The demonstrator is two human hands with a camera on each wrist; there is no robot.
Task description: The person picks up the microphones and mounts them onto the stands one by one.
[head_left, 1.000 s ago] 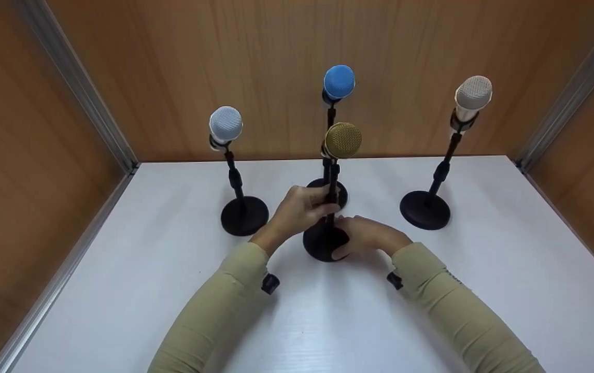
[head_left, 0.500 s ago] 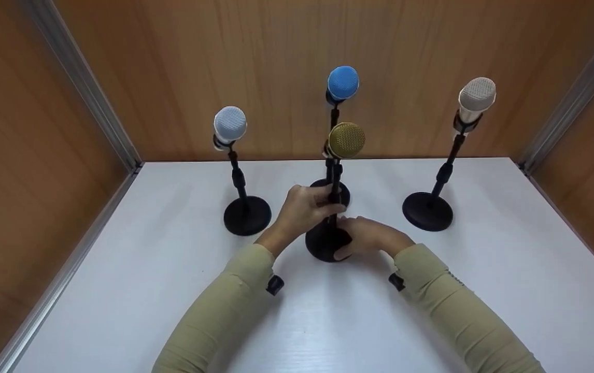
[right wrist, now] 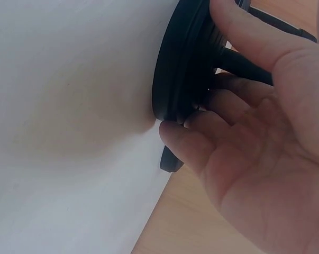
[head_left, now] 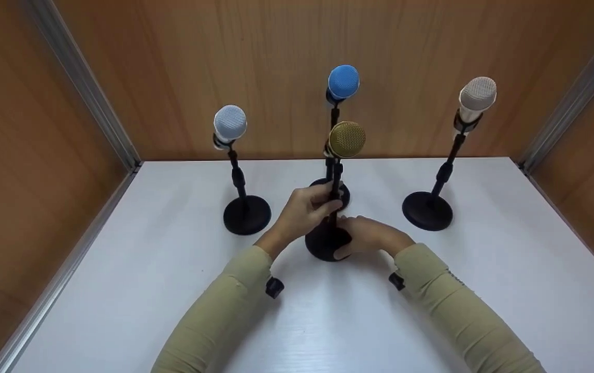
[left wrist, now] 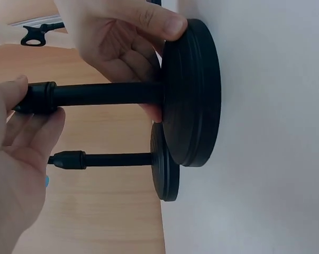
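Note:
A gold-headed microphone (head_left: 347,139) sits atop a black desk microphone stand (head_left: 323,242) in the middle of the table. My left hand (head_left: 299,213) pinches the stand's pole at the collar (left wrist: 40,98), thumb on one side and fingers on the other. Lower down, my right hand (head_left: 364,235) grips the round base (left wrist: 191,95), its thumb over the rim and fingers by the foot of the pole. The right wrist view shows the fingers of this hand (right wrist: 286,159) bent around the base's edge. The stand is upright, its base close over the white surface.
Behind it stands a blue microphone (head_left: 343,82) on a like stand, partly covered. A pale blue-white microphone (head_left: 230,123) is at the left and a whitish one (head_left: 477,94) at the right. Wooden panels (head_left: 276,41) enclose the white table (head_left: 297,331).
My left hand has shifted slightly up the pole since half a second ago. My right hand keeps its grip on the base. The whole head view moved a little between the first two frames.

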